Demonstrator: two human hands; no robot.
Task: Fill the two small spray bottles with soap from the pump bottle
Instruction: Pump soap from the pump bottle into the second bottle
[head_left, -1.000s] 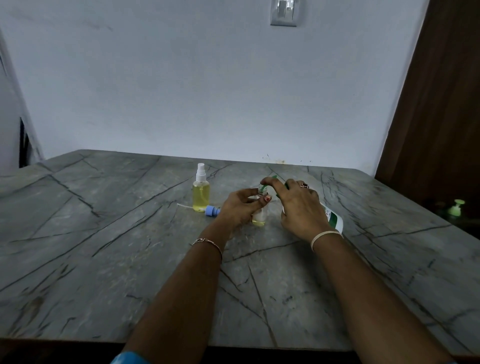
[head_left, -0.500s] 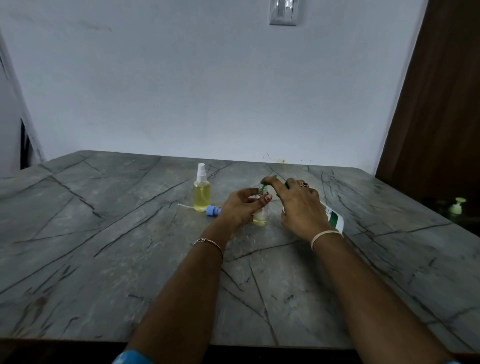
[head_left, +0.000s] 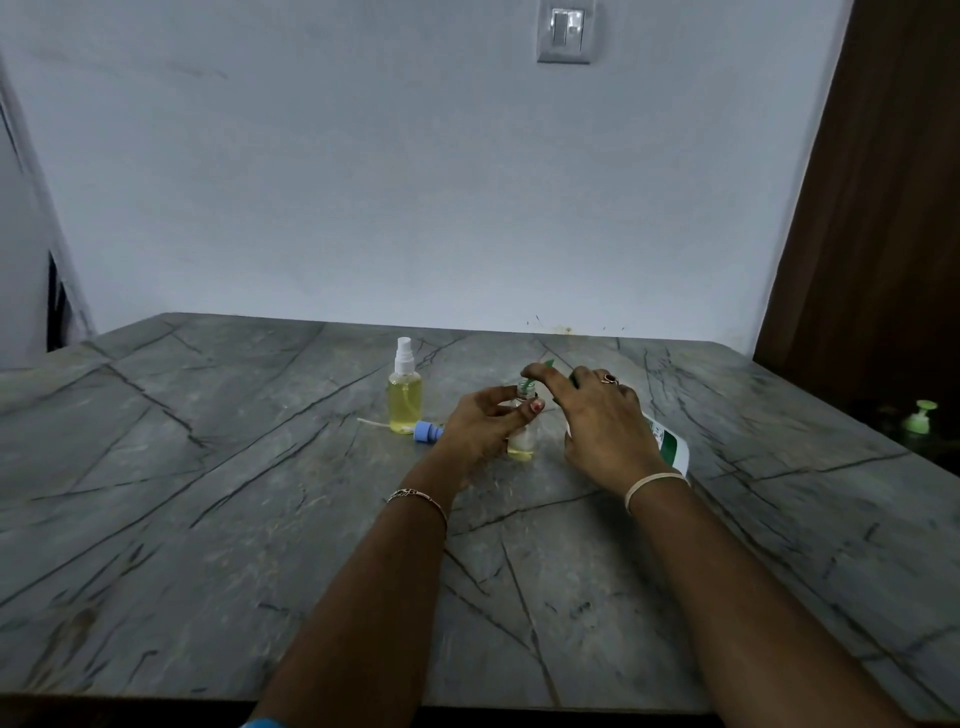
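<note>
My left hand (head_left: 483, 423) grips a small clear spray bottle (head_left: 521, 444) standing open on the grey table (head_left: 208, 519), with a little yellow soap at its bottom. My right hand (head_left: 605, 423) holds the white and green pump bottle (head_left: 670, 444) tilted, its green nozzle over the small bottle's mouth, forefinger on the pump head. A second small spray bottle (head_left: 404, 395), full of yellow soap and capped with a white sprayer, stands to the left. A blue sprayer cap (head_left: 427, 431) with its dip tube lies beside it.
A wall rises behind the table's far edge. A brown door (head_left: 883, 208) stands at the right, and a green pump top (head_left: 918, 417) shows in the dark beyond the table's right edge.
</note>
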